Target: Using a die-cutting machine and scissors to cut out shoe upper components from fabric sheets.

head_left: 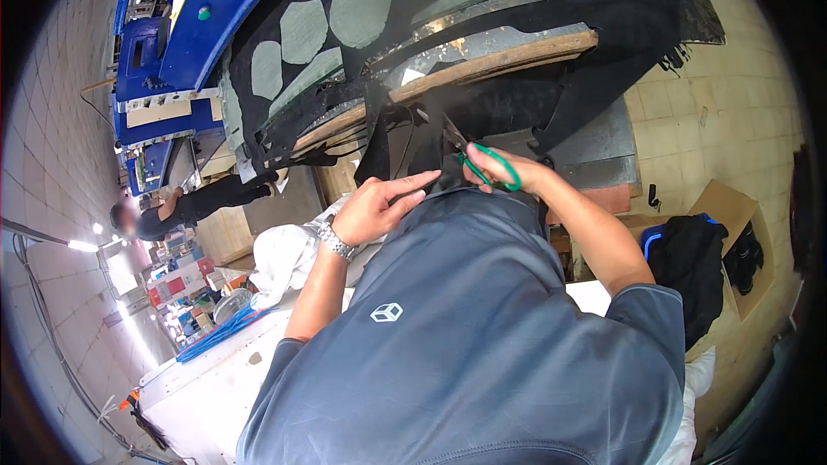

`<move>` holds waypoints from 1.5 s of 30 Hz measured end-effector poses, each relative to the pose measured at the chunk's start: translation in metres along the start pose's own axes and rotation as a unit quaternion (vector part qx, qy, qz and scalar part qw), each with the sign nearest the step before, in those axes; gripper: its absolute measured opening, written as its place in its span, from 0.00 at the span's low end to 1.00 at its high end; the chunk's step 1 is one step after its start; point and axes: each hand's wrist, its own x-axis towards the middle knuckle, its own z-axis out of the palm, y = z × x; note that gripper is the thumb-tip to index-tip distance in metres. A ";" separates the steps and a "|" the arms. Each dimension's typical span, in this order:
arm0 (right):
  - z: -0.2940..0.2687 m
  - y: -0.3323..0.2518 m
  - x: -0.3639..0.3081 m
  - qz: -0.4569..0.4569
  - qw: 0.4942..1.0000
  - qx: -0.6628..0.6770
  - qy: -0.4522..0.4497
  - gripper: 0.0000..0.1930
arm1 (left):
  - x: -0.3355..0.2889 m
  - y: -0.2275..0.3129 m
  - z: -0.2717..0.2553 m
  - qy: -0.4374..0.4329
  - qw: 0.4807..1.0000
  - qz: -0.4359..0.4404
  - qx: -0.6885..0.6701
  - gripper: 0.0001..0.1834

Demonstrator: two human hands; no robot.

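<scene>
My right hand [527, 174] is closed around a pair of scissors [517, 177] with green handles. Their blades point away from me, over a dark, thin sheet of material [422, 148] in front of my waist. My left hand [372, 208], with a metal watch [334, 239] on its wrist, lies to the left of the scissors. Its index finger and thumb are stretched out and apart toward the dark material, while the other fingers are partly hidden. Whether the blades are on the material cannot be made out.
Ahead is a work surface with a wooden edge [482, 60], black sheet material [629, 0] and grey-green rounded pieces [362, 7]. A blue machine [164, 47] stands at the far left, with another person [185, 211] beyond. A cardboard box [719, 207] and dark cloth [687, 263] are at right.
</scene>
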 end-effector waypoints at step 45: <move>-0.036 -0.055 -0.124 -0.054 0.939 -0.276 0.198 0.23 | -0.041 -0.083 -0.077 0.245 0.965 -0.070 0.059 0.16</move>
